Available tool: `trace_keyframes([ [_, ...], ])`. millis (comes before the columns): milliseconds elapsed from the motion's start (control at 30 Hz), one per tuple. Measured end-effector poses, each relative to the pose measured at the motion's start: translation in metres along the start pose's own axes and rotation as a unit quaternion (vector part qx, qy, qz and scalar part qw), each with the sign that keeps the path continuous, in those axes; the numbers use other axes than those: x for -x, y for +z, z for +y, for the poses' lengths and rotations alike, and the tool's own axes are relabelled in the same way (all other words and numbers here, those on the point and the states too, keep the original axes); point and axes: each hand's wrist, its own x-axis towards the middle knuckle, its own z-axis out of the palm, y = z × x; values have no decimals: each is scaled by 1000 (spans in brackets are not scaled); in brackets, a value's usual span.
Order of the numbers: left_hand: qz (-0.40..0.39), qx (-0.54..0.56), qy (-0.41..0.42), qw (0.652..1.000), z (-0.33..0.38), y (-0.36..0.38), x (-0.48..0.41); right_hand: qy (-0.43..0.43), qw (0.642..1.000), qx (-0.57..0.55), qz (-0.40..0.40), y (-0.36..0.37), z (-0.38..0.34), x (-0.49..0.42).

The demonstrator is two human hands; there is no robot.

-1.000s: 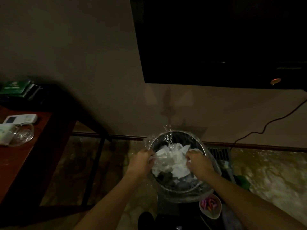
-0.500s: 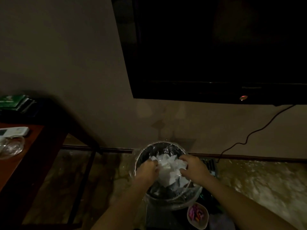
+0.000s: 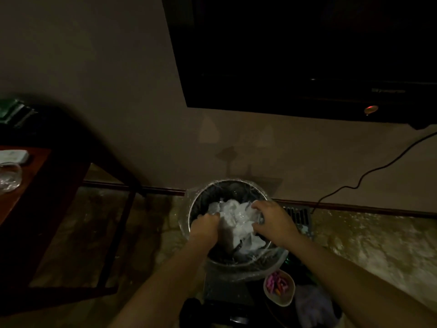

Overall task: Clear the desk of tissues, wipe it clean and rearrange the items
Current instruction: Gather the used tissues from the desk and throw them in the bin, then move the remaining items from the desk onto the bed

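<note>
Fingers of left hand (image 3: 205, 226) and right hand (image 3: 272, 222) curled, gripping tissues (image 3: 236, 221) inside bin (image 3: 196, 204); forearms angled down.

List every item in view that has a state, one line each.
tissues: crumpled, piled inside the bin
bin: open, lined with clear plastic, on the floor by the wall
left hand: closed on the tissues
right hand: pressed on the tissues
television: screen dark, red light lit
glass dish: upright on the desk
</note>
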Motion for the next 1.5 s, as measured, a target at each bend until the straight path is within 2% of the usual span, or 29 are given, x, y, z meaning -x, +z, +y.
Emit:
trace_keyframes([
  [267, 40, 73, 40, 996, -12, -53, 28, -32, 999, 14, -6, -31, -36, 10],
  [367, 77, 100, 18, 992, -23, -74, 51, -60, 998, 19, 4, -45, -60, 14],
  [567, 125, 86, -30, 988, -74, -112, 115, -120, 992, 33, 7, -66, -120, 23],
  [933, 191, 113, -126, 967, -225, -166, 241, -226, 971, 72, -10, -60, -282, 23],
  [1233, 206, 98, -220, 949, -395, -145, 353, -275, 956, 89, -52, 32, -461, 33],
  [1333, 192, 57, -255, 946, -452, -149, 384, -287, 952, 95, -53, 64, -518, 36],
  [1500, 214, 4, -278, 936, -526, -161, 404, -286, 952, 105, -34, 89, -591, 24],
])
